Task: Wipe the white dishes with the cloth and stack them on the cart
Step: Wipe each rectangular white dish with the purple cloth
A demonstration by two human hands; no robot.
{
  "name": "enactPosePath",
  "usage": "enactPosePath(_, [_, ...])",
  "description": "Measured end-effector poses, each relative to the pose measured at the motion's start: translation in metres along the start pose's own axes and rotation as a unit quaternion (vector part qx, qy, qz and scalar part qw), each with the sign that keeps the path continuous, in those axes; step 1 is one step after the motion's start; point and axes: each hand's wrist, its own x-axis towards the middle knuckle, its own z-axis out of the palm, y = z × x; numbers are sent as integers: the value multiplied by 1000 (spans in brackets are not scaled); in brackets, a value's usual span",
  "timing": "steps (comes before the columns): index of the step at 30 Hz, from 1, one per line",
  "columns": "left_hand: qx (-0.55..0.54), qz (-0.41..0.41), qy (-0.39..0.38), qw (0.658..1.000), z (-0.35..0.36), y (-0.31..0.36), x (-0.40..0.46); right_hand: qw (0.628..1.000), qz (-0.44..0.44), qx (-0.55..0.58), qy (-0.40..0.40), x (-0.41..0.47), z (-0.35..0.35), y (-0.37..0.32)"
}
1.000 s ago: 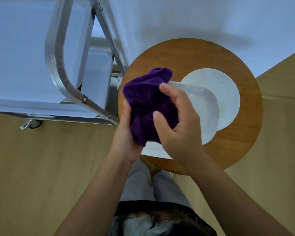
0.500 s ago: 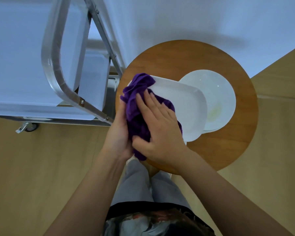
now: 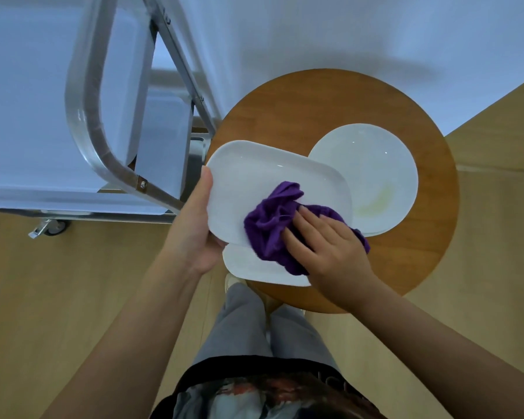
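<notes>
My left hand grips the left edge of a white rectangular dish held above the round wooden table. My right hand presses a bunched purple cloth onto the dish's near right corner, fingers spread over the cloth. A second white rectangular dish lies on the table under the held one. A round white plate with a yellowish smear rests on the table to the right.
The metal cart with white trays stands at the left, its handle bar close to my left hand and a caster on the wooden floor. A white wall runs behind the table. My legs are below the table's near edge.
The cloth and my right hand slid from the dish's left side to its near right corner. The dish's left half is now uncovered, and my left thumb shows on its edge.
</notes>
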Motion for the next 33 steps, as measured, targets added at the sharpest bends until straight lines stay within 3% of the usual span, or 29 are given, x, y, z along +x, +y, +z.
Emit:
enactPosePath(5, [-9, 9, 58, 998, 7, 0, 1, 1000, -7, -17, 17, -1, -9, 17])
enactPosePath(7, [-43, 36, 123, 991, 24, -14, 1, 999, 36, -8, 32, 9, -10, 9])
enactPosePath(10, [11, 82, 223, 971, 52, -39, 3, 992, 121, 9, 46, 30, -3, -15])
enactPosePath(13, [39, 90, 273, 957, 53, -33, 11, 992, 103, 6, 68, 36, 0, -24])
enactPosePath(20, [187, 118, 217, 951, 26, 0, 15, 994, -93, -24, 43, 9, -16, 21])
enactPosePath(24, [328, 3, 100, 939, 16, 37, 19, 981, -193, -18, 6, 11, -33, 41])
enactPosePath(26, [322, -45, 80, 942, 23, 48, 18, 981, -194, -27, 11, 11, -39, 37])
enactPosePath(28, [227, -51, 88, 969, 34, 46, 14, 988, -147, -35, 27, 17, -43, 30])
enactPosePath(30, [138, -11, 91, 986, 52, 27, 4, 995, -76, -34, 48, 30, -44, 24])
enactPosePath(33, [110, 90, 194, 971, 76, -7, -10, 996, -34, -52, 67, 47, -44, 19])
